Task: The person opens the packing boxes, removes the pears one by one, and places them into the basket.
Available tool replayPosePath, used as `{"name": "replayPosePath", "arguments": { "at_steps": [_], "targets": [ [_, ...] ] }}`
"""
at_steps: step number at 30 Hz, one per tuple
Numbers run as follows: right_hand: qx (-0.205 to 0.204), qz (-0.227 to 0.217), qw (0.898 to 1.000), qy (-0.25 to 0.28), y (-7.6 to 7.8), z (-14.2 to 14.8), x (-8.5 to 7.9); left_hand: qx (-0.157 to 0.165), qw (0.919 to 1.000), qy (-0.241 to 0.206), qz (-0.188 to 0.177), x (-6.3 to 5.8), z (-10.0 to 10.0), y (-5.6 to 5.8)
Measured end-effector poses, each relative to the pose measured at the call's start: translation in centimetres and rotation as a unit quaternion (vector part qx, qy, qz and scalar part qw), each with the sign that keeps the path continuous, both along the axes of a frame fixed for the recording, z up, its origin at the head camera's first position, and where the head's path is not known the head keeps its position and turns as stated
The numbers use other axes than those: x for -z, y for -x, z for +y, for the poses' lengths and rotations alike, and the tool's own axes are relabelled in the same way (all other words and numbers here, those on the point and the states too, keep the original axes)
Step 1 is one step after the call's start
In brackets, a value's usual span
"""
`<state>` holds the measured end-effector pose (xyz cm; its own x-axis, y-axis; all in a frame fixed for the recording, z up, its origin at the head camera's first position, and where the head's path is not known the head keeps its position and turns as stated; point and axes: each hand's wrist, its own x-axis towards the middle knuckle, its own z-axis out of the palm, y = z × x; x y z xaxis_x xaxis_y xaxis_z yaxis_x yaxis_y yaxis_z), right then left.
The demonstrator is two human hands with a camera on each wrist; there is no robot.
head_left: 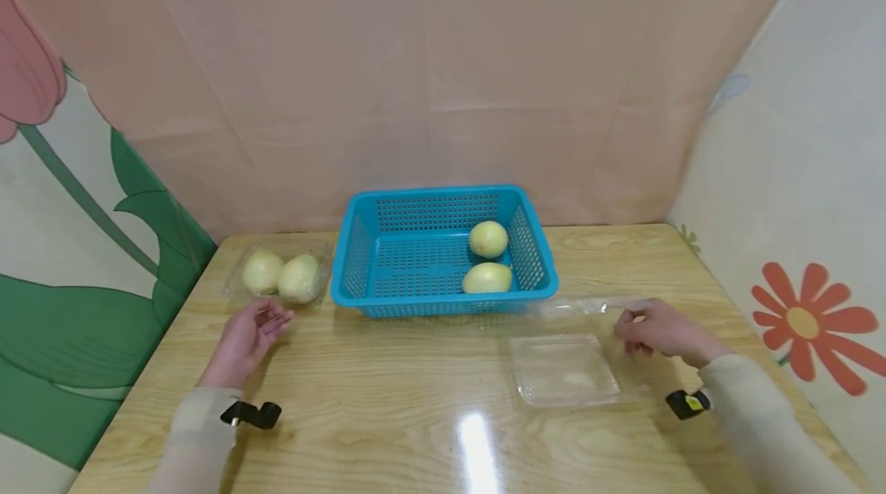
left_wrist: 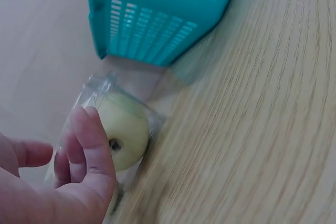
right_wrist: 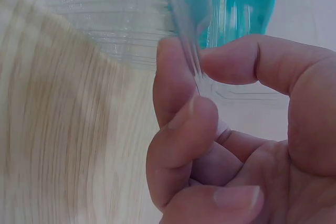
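My right hand (head_left: 628, 326) pinches the raised lid (head_left: 577, 305) of an open, empty clear plastic clamshell tray (head_left: 564, 369) on the right of the wooden table. In the right wrist view the right hand (right_wrist: 195, 65) has thumb and forefinger closed on the thin lid edge (right_wrist: 184, 19). My left hand (head_left: 272, 319) lies on the table with fingers relaxed, just in front of a closed clear pack (head_left: 238, 290) with two pale yellow-green fruits (head_left: 280, 277) inside. The left wrist view shows the left hand (left_wrist: 79, 145) close beside the packed fruit (left_wrist: 126, 129), holding nothing.
A blue perforated basket (head_left: 360, 255) stands at the table's back middle, with two loose yellow-green fruits (head_left: 487, 239) in its right half. The basket's corner (left_wrist: 152, 24) is close behind the pack. Fabric walls close in the back and sides.
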<state>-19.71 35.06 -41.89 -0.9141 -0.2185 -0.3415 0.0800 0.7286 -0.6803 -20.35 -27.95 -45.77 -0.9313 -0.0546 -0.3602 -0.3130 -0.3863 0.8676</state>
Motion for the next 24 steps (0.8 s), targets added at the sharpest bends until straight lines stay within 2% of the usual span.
{"name": "replayPosePath", "arguments": {
  "at_steps": [4,11,17,24],
  "targets": [
    [0.007,0.001,1.000,0.001,0.1,1.4,-0.3,-0.005,0.9999,-0.011,-0.004,-0.1,-0.5,0.1],
    [0.023,0.006,0.999,-0.027,0.2,3.2,-0.4,-0.011,0.9997,-0.020,-0.007,-0.3,-1.0,0.4],
    [0.021,0.019,0.998,-0.050,0.5,4.7,-0.4,-0.015,0.9997,-0.003,-0.017,0.0,-1.3,0.7],
    [0.060,-0.002,0.996,-0.065,0.8,6.4,-0.2,-0.024,0.9991,-0.002,-0.035,0.1,-1.7,0.7]
  ]
}}
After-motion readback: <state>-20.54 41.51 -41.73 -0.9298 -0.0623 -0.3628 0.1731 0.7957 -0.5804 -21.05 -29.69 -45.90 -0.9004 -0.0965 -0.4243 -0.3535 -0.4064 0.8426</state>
